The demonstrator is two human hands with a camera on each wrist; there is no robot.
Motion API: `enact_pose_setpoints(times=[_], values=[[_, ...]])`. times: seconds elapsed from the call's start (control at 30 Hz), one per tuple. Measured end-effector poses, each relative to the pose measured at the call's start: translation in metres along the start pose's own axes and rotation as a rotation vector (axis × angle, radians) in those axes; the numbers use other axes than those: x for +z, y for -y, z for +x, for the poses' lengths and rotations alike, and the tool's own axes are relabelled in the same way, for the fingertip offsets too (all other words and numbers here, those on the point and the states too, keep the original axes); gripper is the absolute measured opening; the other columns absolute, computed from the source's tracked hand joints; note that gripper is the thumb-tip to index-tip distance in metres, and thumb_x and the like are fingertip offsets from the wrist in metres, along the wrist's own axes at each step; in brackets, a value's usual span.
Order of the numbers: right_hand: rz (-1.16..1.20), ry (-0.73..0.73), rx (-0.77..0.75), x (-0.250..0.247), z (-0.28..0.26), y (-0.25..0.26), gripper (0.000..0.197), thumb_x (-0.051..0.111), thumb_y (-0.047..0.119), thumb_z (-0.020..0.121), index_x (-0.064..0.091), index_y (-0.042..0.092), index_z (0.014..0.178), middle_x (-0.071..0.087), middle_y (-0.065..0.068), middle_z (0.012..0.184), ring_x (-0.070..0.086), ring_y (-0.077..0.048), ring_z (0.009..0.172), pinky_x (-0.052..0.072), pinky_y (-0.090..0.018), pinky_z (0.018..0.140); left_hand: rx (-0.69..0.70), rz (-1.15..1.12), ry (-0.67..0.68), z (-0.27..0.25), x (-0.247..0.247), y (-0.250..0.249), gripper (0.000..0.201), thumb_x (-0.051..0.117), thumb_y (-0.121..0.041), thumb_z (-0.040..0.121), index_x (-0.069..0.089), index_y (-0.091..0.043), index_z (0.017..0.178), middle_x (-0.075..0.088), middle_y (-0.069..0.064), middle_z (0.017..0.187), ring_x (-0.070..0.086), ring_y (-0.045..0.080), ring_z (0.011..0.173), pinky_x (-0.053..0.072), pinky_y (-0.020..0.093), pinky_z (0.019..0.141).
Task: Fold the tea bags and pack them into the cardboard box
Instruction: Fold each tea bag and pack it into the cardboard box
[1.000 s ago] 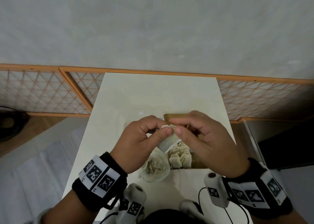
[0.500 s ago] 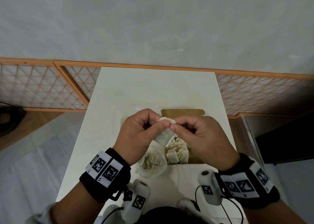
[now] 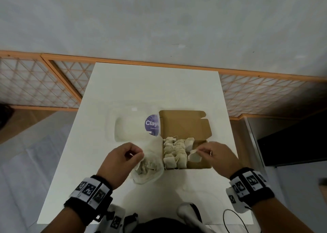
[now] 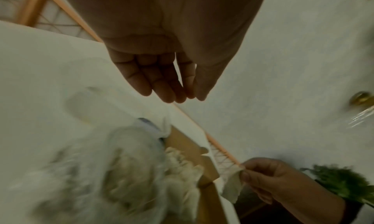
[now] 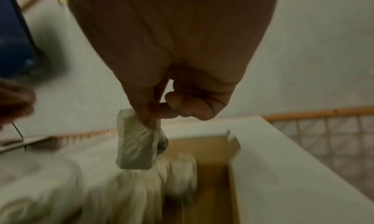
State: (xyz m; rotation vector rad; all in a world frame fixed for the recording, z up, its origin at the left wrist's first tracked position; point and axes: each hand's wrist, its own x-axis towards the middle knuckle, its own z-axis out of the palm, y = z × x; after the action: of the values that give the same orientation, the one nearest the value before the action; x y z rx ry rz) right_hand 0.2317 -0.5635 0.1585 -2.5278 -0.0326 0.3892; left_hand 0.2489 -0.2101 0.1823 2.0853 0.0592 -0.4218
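Step in hand, as judged: placing one folded tea bag into the box while the other hand goes for the next loose one

Nearest: left hand over the clear plastic bag of loose tea bags on the worktop. Its grip is empty, fingers relaxed and nearly straight in the left wrist view; the head view alone suggests contact with the plastic, cannot confirm

Right hand pinches a folded tea bag between thumb and forefinger, hanging over the bare right part of the cardboard box. Packed tea bags fill the box's left and middle in rows

Next move likely calls for lowering the bag into the gap beside the rows, fold kept closed, then letting go

Farther: box lid standing open; left of it a clear container with a purple label

Right wrist view shows the pinch and the fold; head view shows only the layout. Both wrist views blur the box contents
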Motion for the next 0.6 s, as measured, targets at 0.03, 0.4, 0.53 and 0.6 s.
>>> enact_pose_setpoints(times=[0.03,0.4,0.53,0.6], values=[[-0.012,0.038,0.028,0.011,0.004,-0.011,0.014,0.065,0.034,0.101,0.078,0.029,0.103,0.070,0.017,0.089,0.063,-0.002,0.081,0.049,-0.025,0.074,-0.019,0.031,-0.007,-0.002,-0.001,0.009,0.009,0.077,-0.025,0.090,0.073,-0.028,0.083,0.074,-0.009,0.083,0.066,0.003,0.070,0.049,0.022,0.071],[-0.091,0.166,0.234,0.075,0.068,-0.051,0.031,0.058,0.038,0.100,0.052,0.031,0.071,0.056,0.009,0.070,0.059,-0.020,0.075,0.043,-0.033,0.064,-0.107,0.233,-0.003,-0.012,0.003,0.057,0.010,0.077,-0.039,0.088,0.073,-0.044,0.096,0.055,-0.013,0.122,0.057,0.005,0.112,0.047,0.029,0.099],[0.004,0.022,0.309,0.074,0.077,-0.042,0.017,0.059,0.034,0.100,0.064,0.024,0.088,0.066,0.003,0.077,0.063,-0.023,0.077,0.051,-0.036,0.068,-0.142,0.219,0.012,-0.012,0.007,0.061,0.010,0.077,-0.037,0.090,0.073,-0.043,0.096,0.058,-0.013,0.125,0.059,0.006,0.114,0.048,0.032,0.103],[0.022,0.001,0.342,0.076,0.077,-0.038,0.016,0.059,0.036,0.099,0.062,0.024,0.090,0.066,0.002,0.079,0.063,-0.024,0.078,0.055,-0.039,0.071,-0.141,0.208,0.005,-0.012,0.009,0.061,0.010,0.077,-0.036,0.090,0.073,-0.042,0.097,0.058,-0.015,0.123,0.059,0.005,0.114,0.049,0.032,0.102]])
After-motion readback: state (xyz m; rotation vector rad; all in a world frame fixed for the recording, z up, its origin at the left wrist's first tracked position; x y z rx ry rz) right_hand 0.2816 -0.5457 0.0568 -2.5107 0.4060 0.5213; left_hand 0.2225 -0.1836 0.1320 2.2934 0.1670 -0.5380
